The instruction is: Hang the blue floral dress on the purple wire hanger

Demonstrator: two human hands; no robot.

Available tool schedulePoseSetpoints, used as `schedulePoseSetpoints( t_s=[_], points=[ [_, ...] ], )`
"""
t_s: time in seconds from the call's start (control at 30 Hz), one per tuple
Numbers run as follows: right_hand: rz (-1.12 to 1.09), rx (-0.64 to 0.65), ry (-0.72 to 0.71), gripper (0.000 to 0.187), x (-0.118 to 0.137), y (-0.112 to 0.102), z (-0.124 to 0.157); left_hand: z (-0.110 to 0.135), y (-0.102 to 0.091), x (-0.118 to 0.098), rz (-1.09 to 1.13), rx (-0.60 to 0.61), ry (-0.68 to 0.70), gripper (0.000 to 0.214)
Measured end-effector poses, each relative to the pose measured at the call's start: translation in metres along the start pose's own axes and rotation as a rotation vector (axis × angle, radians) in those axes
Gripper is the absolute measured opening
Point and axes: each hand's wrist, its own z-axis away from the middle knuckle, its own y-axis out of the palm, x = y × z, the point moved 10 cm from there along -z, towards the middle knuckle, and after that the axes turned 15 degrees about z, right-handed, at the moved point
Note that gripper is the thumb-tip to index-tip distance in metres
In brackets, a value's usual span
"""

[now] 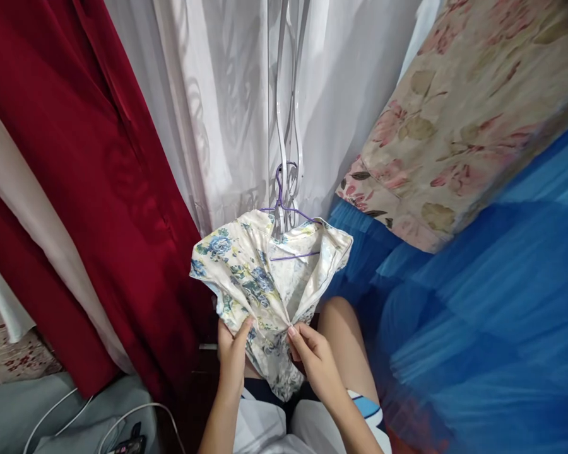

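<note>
A white blouse with blue and yellow flowers (246,271) hangs in front of me on a purple hanger (296,257). The hanger's hook is up at a white metal stand (284,132). My left hand (234,350) grips the blouse's left side, thumb on the front and fingers hidden behind the cloth. At the front opening, below the V-shaped neckline, my right hand (310,353) pinches the fabric's edge between thumb and finger. The lower end of the blouse hangs above my lap.
Red curtains (123,189) hang at the left, white curtains (227,94) behind the stand. To the right are a beige floral cloth (435,145) and blue tulle (478,315). A white cable (144,405) and a dark device (131,443) lie on a grey surface (14,416) at lower left.
</note>
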Motion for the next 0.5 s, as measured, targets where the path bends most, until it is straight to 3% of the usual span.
schedulePoseSetpoints(
  t_s=[0.1, 0.17, 0.2, 0.27, 0.37, 0.5],
  points=[
    [-0.122, 0.021, 0.045, 0.043, -0.005, 0.016, -0.002, 0.016, -0.006, -0.042, -0.225, -0.093, 0.423, 0.055],
    [-0.145, 0.048, 0.050, 0.043, -0.005, 0.027, -0.005, 0.034, 0.011, -0.047, -0.358, -0.006, 0.557, 0.045],
    [-0.144, 0.060, 0.046, 0.042, -0.003, 0.030, -0.005, 0.040, 0.026, -0.037, -0.400, 0.110, 0.520, 0.039],
    [-0.131, 0.083, 0.039, 0.041, 0.001, 0.033, -0.004, 0.048, 0.051, -0.001, -0.420, 0.332, 0.303, 0.026],
    [-0.121, 0.129, 0.052, 0.040, 0.004, 0.030, 0.001, 0.058, 0.066, 0.039, -0.410, 0.445, 0.045, 0.016],
    [-0.190, 0.141, 0.117, 0.041, 0.001, 0.011, 0.002, 0.065, 0.075, 0.038, -0.592, 0.556, 0.134, 0.010]
  ],
)
